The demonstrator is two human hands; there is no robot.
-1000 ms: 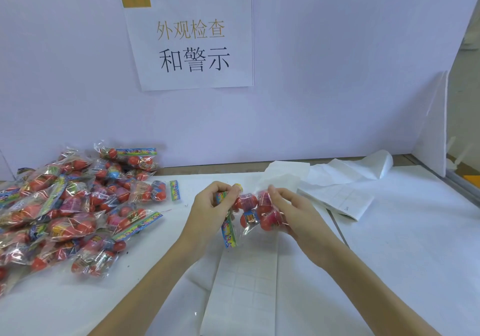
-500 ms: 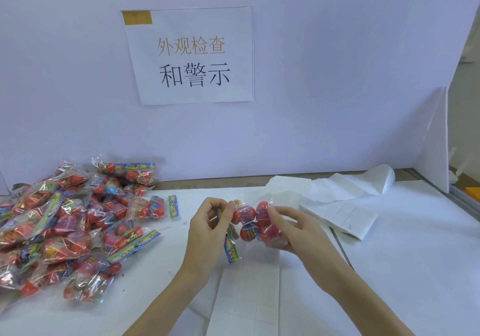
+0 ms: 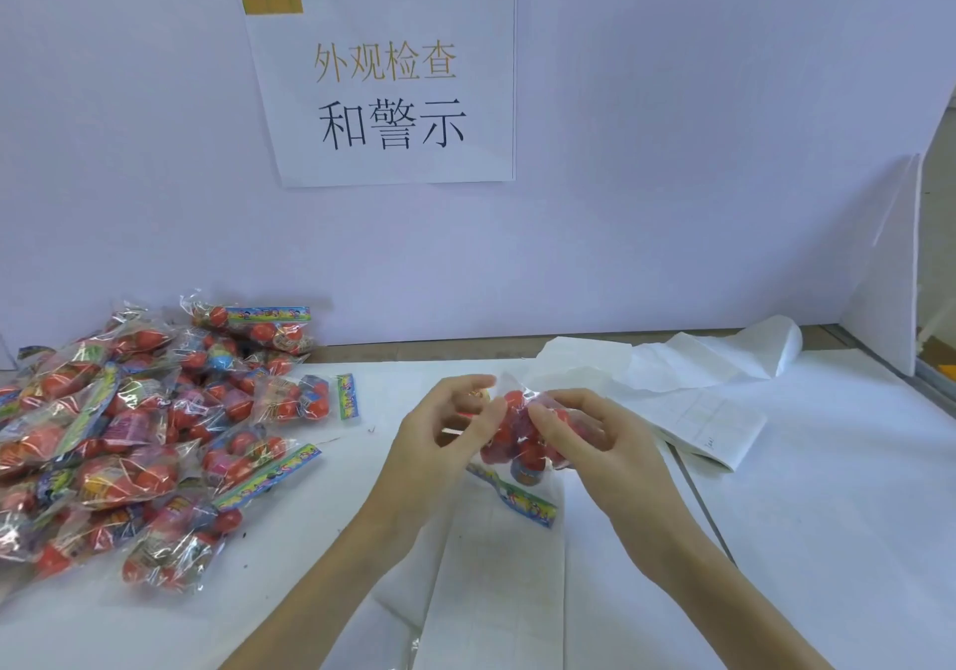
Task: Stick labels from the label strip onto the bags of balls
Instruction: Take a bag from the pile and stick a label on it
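Above the white surface [image 3: 827, 462], at centre: a bag [image 3: 522, 441] of red balls, gripped by both hands, left hand [image 3: 439, 441] pinching its left side, right hand [image 3: 584, 441] curled round its right; colourful header strip hanging down at the bottom, print too small to read. Below, flat on the surface: the label strip [image 3: 496, 592] (faint grid of blank white labels). At left: a pile [image 3: 129, 441] of similar bags. On the wall [image 3: 672, 152] behind: a sign [image 3: 385, 82] reading "外观检查 和警示". Further right: crumpled backing paper [image 3: 698, 359].
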